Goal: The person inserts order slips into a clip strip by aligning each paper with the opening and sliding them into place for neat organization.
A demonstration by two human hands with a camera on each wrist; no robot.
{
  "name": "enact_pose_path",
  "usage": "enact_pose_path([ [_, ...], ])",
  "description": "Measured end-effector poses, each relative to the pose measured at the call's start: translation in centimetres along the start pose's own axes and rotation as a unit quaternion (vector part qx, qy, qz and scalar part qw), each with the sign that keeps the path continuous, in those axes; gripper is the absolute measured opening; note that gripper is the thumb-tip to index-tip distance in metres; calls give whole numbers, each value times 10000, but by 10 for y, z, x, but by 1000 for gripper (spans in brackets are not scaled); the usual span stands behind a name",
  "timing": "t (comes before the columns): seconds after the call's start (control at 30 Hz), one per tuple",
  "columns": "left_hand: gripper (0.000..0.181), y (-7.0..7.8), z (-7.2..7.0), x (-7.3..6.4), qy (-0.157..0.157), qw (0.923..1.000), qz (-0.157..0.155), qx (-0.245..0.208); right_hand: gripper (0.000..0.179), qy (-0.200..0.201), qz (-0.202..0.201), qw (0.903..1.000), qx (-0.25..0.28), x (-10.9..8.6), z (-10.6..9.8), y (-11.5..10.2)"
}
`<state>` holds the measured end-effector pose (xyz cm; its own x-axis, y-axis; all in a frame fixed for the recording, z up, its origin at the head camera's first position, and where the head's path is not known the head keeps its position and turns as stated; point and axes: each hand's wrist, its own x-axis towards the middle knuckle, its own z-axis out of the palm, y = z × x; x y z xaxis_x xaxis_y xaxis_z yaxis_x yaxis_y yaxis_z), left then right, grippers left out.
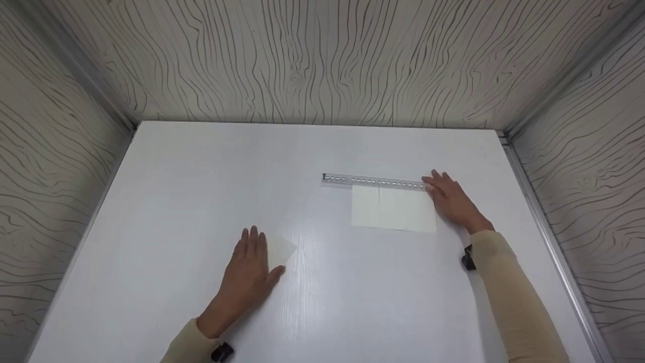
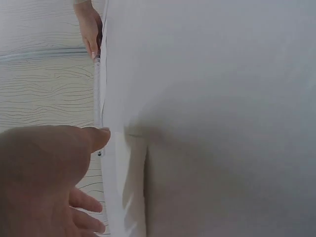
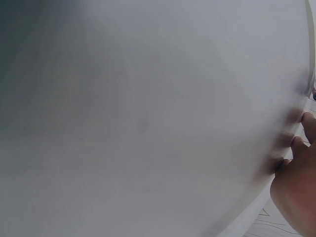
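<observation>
A clear plastic ruler [image 1: 373, 180] runs along the top edge of a cream sheet of paper [image 1: 403, 209], which has a vertical line or crease left of its middle. My right hand [image 1: 453, 201] pinches the ruler's right end between thumb and finger, its other fingers extended. In the left wrist view the ruler [image 2: 97, 94] reaches out from that same hand [image 2: 90, 29]. Lower left, my left hand [image 1: 247, 277] lies with straight fingers at a smaller cream paper piece [image 1: 279, 249], partly covering it. The right wrist view shows only part of my right hand [image 3: 296, 187].
Both papers lie on a white table [image 1: 201, 176]. Wood-patterned panels [image 1: 312, 60] stand behind it and at both sides, with metal rails [image 1: 554, 242] along the side edges. Dark wrist devices [image 1: 468, 258] sit at both sleeves.
</observation>
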<state>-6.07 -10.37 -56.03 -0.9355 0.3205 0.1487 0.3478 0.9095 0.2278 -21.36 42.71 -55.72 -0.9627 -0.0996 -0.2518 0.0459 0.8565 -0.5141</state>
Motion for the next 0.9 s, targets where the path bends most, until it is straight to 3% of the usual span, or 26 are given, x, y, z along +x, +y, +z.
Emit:
enact_pose_path([
  [0.13,87,3,3,-3,-384,9981,-325,-354,62,4,-20,10000,-4,1,0,1],
  [0.37,84,6,3,-7,-697,9957,-451,-401,61,-4,1,10000,33,0,0,-1],
  [0.77,70,16,-3,-1,-221,9980,-586,-121,58,44,-87,9999,77,1,1,1],
  [0.9,60,18,-7,4,-199,9960,-839,-225,58,29,-164,9999,20,1,0,2],
])
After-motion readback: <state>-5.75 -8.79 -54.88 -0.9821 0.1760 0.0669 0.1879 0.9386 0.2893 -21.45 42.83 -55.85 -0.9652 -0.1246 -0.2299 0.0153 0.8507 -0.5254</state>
